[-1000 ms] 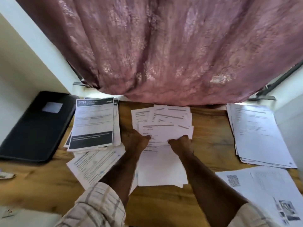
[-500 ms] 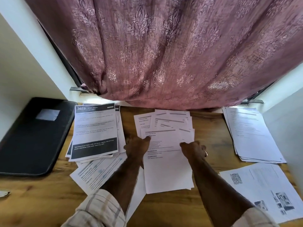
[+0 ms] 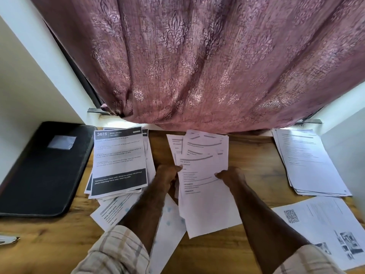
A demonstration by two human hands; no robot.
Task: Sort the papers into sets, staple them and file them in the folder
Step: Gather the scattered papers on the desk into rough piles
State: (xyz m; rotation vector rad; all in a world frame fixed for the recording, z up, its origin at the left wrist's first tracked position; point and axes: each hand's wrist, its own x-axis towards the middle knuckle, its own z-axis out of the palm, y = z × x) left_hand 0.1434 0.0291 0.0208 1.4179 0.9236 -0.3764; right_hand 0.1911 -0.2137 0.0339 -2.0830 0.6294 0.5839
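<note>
I see the wooden counter (image 3: 252, 155) spread with paper piles, and the black folder (image 3: 43, 171) lying shut at far left, well apart from my work. Since a moment ago the middle sheaf (image 3: 205, 186) has been pulled toward me and fanned, so I judge sorting is underway and stapling not begun. My left hand (image 3: 167, 176) pinches its left edge; my right hand (image 3: 230, 176) pinches the right edge, both clamped on paper.
</note>
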